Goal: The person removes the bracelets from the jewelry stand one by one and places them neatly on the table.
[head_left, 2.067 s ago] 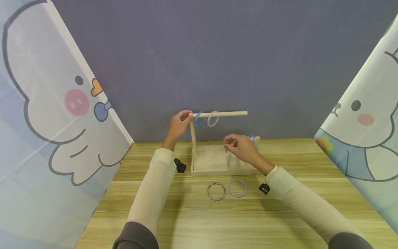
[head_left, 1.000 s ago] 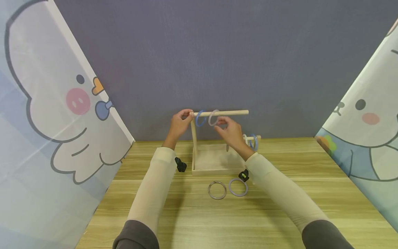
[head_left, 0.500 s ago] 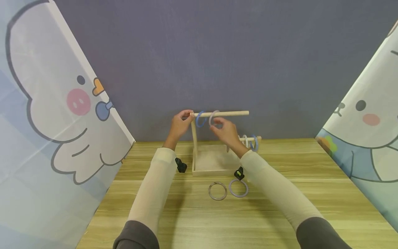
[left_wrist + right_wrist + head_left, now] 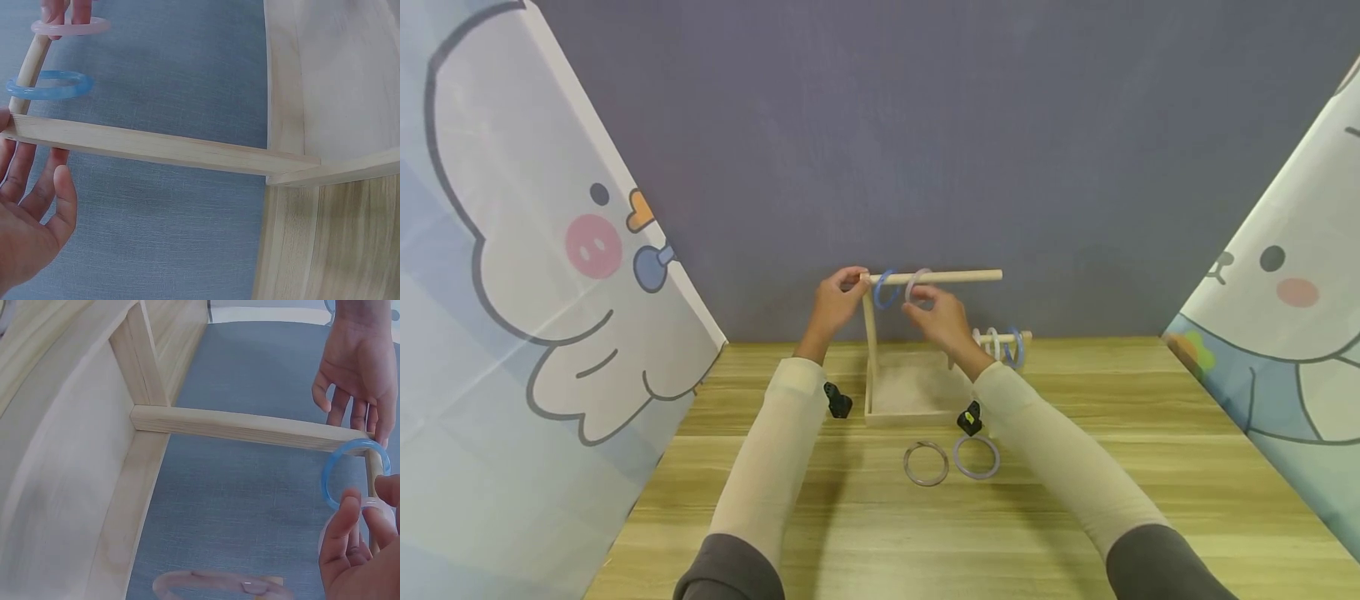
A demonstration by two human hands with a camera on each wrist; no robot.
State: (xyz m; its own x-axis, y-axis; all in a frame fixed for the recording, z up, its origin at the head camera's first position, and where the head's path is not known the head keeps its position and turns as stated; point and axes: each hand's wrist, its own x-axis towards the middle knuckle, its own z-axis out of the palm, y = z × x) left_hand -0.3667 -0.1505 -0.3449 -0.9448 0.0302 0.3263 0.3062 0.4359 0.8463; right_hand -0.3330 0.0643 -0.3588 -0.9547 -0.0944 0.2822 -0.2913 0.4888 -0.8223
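A wooden bangle stand (image 4: 871,333) rises at the back of the table, with a blue bangle (image 4: 877,293) and a pale pink bangle (image 4: 94,26) hung on its upper rod (image 4: 970,276). My left hand (image 4: 835,307) grips the top corner of the stand, thumb and fingers on the post's upper end. Farther right, my right hand (image 4: 942,319) pinches the pale pink bangle, which still encircles the rod. In the right wrist view the right fingertips (image 4: 351,503) cover part of that bangle. The blue bangle hangs between both hands, untouched.
Several bangles, including a blue one (image 4: 1018,350), hang on the lower rod at right, partly behind the right wrist. A brownish bangle (image 4: 906,467) and a lilac bangle (image 4: 997,460) lie on the table before the stand's tray (image 4: 910,419). A grey wall (image 4: 880,150) stands behind.
My right hand has risen from near the lower rod, moved left and taken hold of the pale pink bangle. The left hand stays on the stand's corner.
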